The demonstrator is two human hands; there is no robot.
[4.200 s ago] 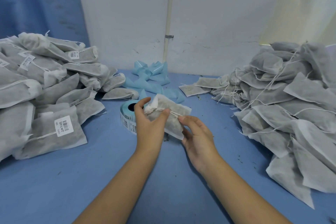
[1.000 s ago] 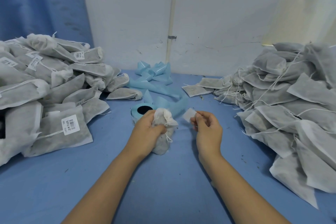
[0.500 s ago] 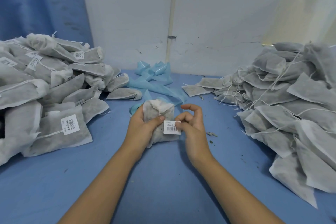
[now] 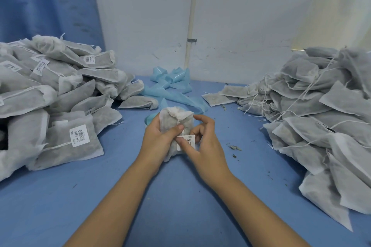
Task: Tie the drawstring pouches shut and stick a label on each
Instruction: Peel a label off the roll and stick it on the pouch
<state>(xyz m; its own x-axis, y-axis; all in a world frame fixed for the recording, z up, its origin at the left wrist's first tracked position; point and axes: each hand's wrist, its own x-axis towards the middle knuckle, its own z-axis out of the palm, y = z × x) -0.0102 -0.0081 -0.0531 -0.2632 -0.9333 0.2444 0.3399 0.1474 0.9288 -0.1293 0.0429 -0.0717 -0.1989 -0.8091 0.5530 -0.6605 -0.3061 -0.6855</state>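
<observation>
A grey-white drawstring pouch (image 4: 174, 120) stands upright at the middle of the blue table, its gathered neck on top. My left hand (image 4: 158, 140) grips its left side, with the thumb across the front. A white barcode label (image 4: 189, 140) lies on the lower front of the pouch. My right hand (image 4: 200, 144) presses that label with its thumb, and its other fingers curl round the pouch's right side. The label roll (image 4: 149, 121) is mostly hidden behind my left hand.
A pile of labelled pouches (image 4: 52, 98) fills the left side. A pile of unlabelled pouches (image 4: 313, 110) with loose strings fills the right. Blue backing tape (image 4: 172, 86) lies crumpled by the wall. Dark crumbs (image 4: 234, 148) dot the table (image 4: 180, 206) to my right.
A second ago my right hand held the label apart from the pouch. It brought it onto the pouch's front, and the thumb now presses it down. My left hand turned the pouch upright.
</observation>
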